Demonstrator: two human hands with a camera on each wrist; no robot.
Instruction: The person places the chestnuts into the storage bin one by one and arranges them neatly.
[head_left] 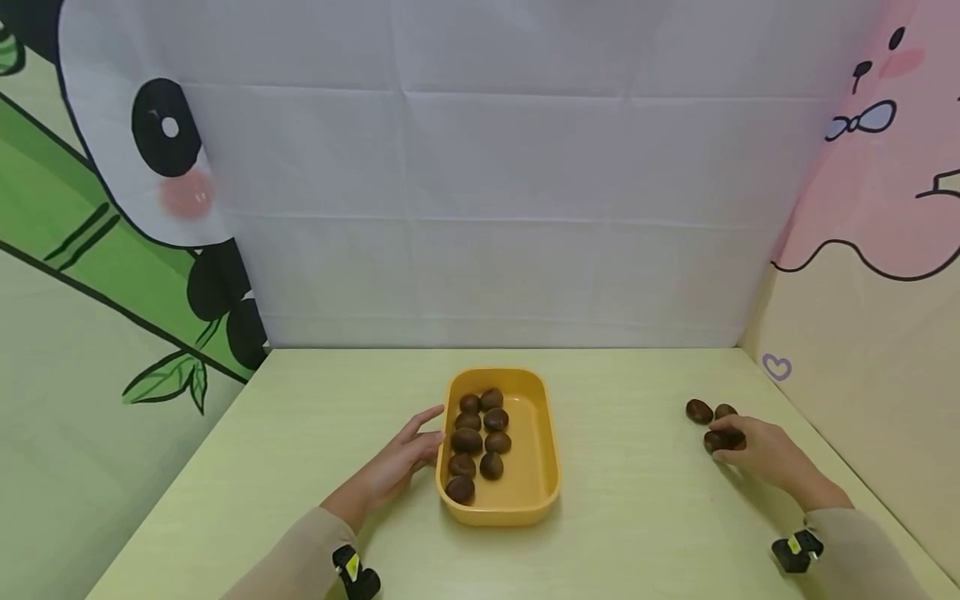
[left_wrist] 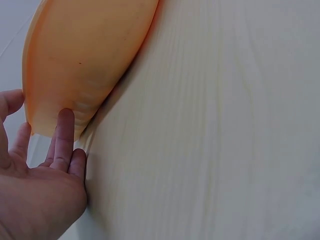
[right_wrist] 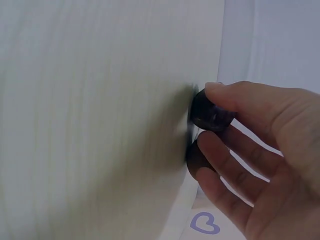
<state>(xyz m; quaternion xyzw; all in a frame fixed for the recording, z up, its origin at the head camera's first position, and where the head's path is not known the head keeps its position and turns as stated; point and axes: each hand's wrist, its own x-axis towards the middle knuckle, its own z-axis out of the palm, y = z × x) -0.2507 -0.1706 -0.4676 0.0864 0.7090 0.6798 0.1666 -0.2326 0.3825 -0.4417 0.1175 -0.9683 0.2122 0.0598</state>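
Nine chestnuts [head_left: 467, 441] we count in the yellow tray [head_left: 529, 450] – dark brown, rounded, faintly glossy, lined in two uneven columns along its left side, the right side bare. Tray: shallow, round-cornered, upright on the pale worktop [head_left: 622, 475].

Left grip [head_left: 397, 468] released, fingers extended, touching the tray's outer wall. Right grip [head_left: 768, 450], well to the right, pinches one chestnut [right_wrist: 211, 114] between thumb and fingers; another chestnut [right_wrist: 198, 159] sits by the fingertips – whether it too is held, we cannot tell. Two loose chestnuts [head_left: 699, 411] lie just beyond on the worktop.

Markings: we note a purple heart outline [head_left: 777, 367] on the right-hand panel.
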